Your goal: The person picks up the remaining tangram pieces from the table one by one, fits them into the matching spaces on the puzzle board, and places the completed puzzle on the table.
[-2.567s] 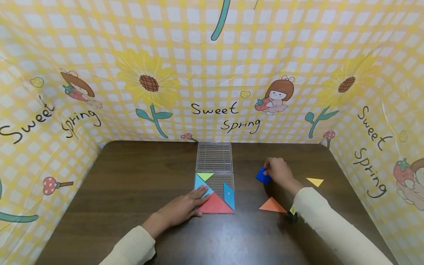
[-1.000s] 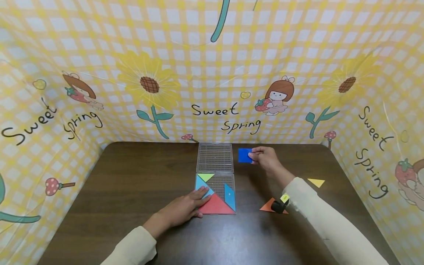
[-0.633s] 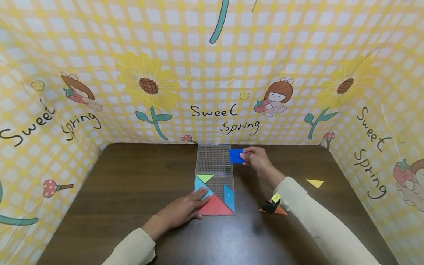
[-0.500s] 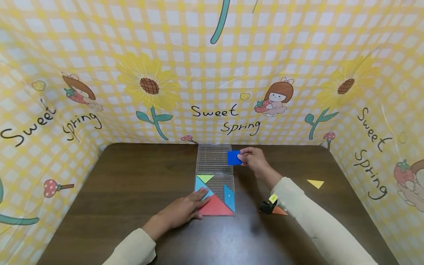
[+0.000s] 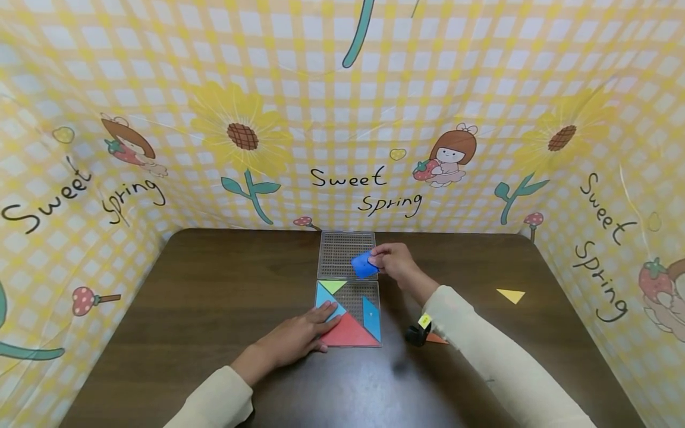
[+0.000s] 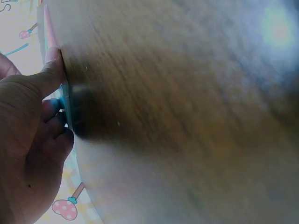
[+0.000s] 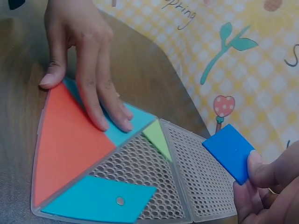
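Observation:
Pinched at one corner between thumb and fingers of my right hand [image 5: 397, 266], a blue square tangram piece [image 5: 363, 266] hangs tilted above the lid [image 5: 337, 246] of a clear perforated case. In the case base [image 5: 350, 292] lie a large red triangle [image 5: 350, 333], a large light-blue triangle [image 7: 135, 119], a small green triangle [image 5: 333, 286] and a light-blue parallelogram [image 5: 371, 320] with a small hole. My left hand [image 5: 299, 336] rests on the light-blue and red triangles with fingers extended; its thumb is at the case's near left edge.
A small yellow triangle [image 5: 512, 295] lies at the right of the brown table [image 5: 214, 285]. An orange triangle [image 5: 437, 339] is partly hidden under the black wrist camera [image 5: 417, 334]. A yellow checked cloth [image 5: 299, 119] walls the back and sides.
My right hand has picked the blue square up from the table and carried it left, over the lid; it has now tilted and come nearer the case base. My left hand stays put.

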`<action>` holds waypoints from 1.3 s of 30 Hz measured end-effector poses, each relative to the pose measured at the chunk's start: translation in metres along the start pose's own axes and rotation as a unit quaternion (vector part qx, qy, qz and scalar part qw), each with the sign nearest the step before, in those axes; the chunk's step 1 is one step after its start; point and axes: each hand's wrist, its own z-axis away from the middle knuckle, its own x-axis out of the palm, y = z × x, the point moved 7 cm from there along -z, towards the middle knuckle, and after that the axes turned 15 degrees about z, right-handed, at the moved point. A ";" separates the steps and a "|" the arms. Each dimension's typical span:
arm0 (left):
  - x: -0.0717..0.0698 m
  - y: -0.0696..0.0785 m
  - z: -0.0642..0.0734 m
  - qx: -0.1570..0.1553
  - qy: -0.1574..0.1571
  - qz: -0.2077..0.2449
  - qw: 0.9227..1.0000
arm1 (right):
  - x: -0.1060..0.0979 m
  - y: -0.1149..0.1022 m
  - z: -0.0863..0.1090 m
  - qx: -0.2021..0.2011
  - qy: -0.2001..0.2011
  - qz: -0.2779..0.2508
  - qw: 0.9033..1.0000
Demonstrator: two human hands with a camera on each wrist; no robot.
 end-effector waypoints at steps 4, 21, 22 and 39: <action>0.000 0.001 0.000 0.006 0.000 0.001 1.000 | 0.009 0.000 0.001 -0.004 0.000 0.035 0.999; 0.000 0.001 0.001 0.015 0.008 -0.008 1.000 | 0.053 -0.014 0.004 -0.078 -0.003 0.235 0.969; 0.000 0.001 0.001 0.017 0.009 -0.010 1.000 | 0.055 -0.013 0.005 -0.080 -0.003 0.239 0.968; 0.001 -0.001 0.000 0.017 0.007 -0.011 1.000 | 0.068 -0.016 0.008 -0.117 0.029 0.337 0.934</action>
